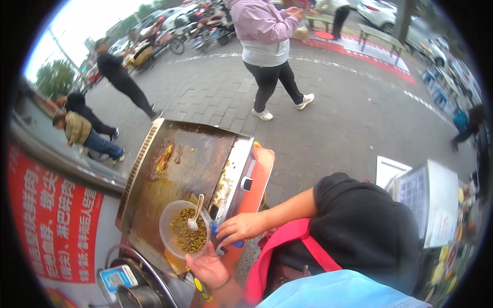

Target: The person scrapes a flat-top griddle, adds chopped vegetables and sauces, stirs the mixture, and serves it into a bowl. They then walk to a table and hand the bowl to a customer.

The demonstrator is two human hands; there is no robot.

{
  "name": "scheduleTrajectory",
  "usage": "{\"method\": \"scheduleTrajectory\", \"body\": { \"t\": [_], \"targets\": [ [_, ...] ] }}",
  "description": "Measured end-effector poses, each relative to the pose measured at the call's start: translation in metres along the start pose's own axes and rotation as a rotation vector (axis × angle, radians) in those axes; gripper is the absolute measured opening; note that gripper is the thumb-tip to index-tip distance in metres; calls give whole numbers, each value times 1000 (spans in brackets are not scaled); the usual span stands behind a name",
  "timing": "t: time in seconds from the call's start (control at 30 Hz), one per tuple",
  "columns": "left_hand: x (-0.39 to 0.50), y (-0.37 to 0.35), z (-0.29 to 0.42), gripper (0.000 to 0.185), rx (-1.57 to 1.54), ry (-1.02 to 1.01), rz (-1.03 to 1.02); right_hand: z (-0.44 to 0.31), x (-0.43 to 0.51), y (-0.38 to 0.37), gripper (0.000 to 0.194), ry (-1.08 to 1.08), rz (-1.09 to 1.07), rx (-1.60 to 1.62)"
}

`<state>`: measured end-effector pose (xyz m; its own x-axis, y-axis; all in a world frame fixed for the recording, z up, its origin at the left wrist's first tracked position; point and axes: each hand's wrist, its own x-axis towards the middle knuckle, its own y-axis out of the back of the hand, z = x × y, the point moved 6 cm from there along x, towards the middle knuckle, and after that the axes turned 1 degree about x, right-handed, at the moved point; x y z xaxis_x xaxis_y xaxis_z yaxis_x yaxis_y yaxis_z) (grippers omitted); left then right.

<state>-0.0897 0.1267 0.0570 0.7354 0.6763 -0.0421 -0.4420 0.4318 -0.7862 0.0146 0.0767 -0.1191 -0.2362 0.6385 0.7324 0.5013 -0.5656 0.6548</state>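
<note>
My left hand [210, 267] supports a clear plastic tub [165, 231] from below and at its rim. In the tub are chopped green-brown pickled vegetables [188, 240] and a white spoon [197, 213]. The tub is over the near end of a flat-top griddle [192, 154], whose plate carries browned scraps and grease. My right hand [242, 227] is beside the tub at the griddle's front, its fingers draped over a blue object [237, 243]; whether they grip it is unclear. A yellow-and-black tool handle [200, 287] lies alongside my left hand.
Chopped scraps [223, 188] litter the griddle's front ledge. A metal pot [138, 298] and a card with a printed code [117, 278] stand at lower left, near a red sign [54, 219] with writing. A person in a lilac jacket [262, 23] is on the pavement beyond.
</note>
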Motion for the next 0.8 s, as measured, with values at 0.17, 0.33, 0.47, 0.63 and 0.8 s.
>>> {"method": "scheduleTrajectory", "body": {
  "t": [0.17,0.33,0.47,0.63,0.8],
  "targets": [
    [16,-27,-38,60,0,124,-111,-7,25,25,24,-34,21,64],
    [22,-67,-71,53,8,187,-124,-35,42,124,26,-100,-30,53],
    [34,-101,-115,49,21,222,-145,-14,0,214,21,-493,-32,100],
    [68,-158,-217,47,29,272,-193,35,-138,350,43,-1231,880,688],
    [109,-241,-343,50,133,437,-230,57,-201,484,60,-1113,957,753]
  ]
}}
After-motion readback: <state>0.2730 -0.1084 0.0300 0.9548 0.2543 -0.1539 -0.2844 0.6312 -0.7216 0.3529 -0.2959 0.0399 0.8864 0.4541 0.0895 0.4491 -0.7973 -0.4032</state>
